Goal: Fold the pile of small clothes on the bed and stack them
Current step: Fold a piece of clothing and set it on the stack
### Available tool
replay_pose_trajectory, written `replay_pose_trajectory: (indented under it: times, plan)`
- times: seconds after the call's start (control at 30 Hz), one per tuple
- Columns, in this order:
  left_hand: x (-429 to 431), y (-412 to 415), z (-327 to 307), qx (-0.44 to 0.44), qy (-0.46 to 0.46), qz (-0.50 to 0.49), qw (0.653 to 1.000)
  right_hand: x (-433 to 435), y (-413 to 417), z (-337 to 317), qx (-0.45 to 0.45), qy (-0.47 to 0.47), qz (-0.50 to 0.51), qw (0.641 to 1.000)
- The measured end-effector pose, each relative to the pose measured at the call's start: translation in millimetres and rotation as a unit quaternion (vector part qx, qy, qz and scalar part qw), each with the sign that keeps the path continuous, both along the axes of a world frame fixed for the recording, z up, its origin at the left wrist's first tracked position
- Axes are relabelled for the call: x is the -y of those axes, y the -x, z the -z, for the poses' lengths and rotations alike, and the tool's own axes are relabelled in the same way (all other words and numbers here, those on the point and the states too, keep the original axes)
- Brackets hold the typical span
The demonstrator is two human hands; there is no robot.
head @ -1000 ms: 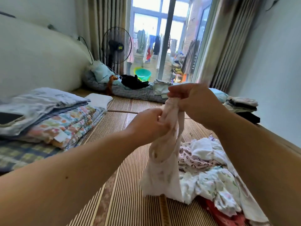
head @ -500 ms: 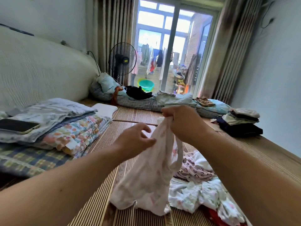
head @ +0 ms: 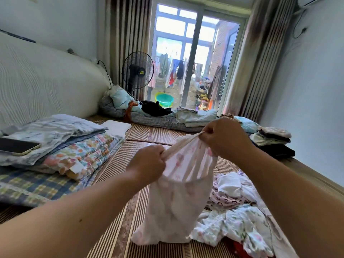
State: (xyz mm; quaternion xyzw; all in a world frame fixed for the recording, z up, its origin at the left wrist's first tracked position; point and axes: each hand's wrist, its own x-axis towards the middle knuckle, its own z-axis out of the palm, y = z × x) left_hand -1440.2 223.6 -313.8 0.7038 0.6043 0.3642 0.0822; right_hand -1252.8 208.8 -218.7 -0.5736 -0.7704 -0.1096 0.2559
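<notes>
Both hands hold one small garment [head: 176, 205], pale pink with a faint print, in the middle of the frame. The left hand [head: 147, 162] is closed round one end of its upper edge, fingers curled in. The right hand [head: 223, 140], a little higher and to the right, pinches the other end between thumb and fingers. The edge runs taut between them, slanting up to the right. The rest of the cloth hangs down in a loose bag shape, and its lower end reaches the striped mat [head: 119, 220] on the bed, at lower centre.

The pile [head: 238, 211] of unfolded small clothes lies on the mat at the lower right, just beside the hanging garment. It is mostly white and printed pieces, with something red at the bottom edge of the frame. Further back, at the right middle, a stack [head: 273, 140] of folded clothes sits near the edge of the bed, with a dark piece lowest.

At the left, folded blankets [head: 74, 151] lie in layers, with a phone [head: 16, 146] flat on top by the frame's left edge. More bedding [head: 167, 121] lines the far end of the bed. Behind it a fan [head: 137, 70] stands by the curtain, and a green basin [head: 164, 99] shows through the glass door.
</notes>
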Motion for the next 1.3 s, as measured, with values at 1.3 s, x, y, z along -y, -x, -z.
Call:
replay_pose_trajectory:
  times: [1.3]
  plan:
    - [-4.8, 48.1, -88.9, -0.116, 0.013, -0.028, 0.993, -14.5, -33.6, 3.0, -0.097, 0.07, -0.013, 0.993]
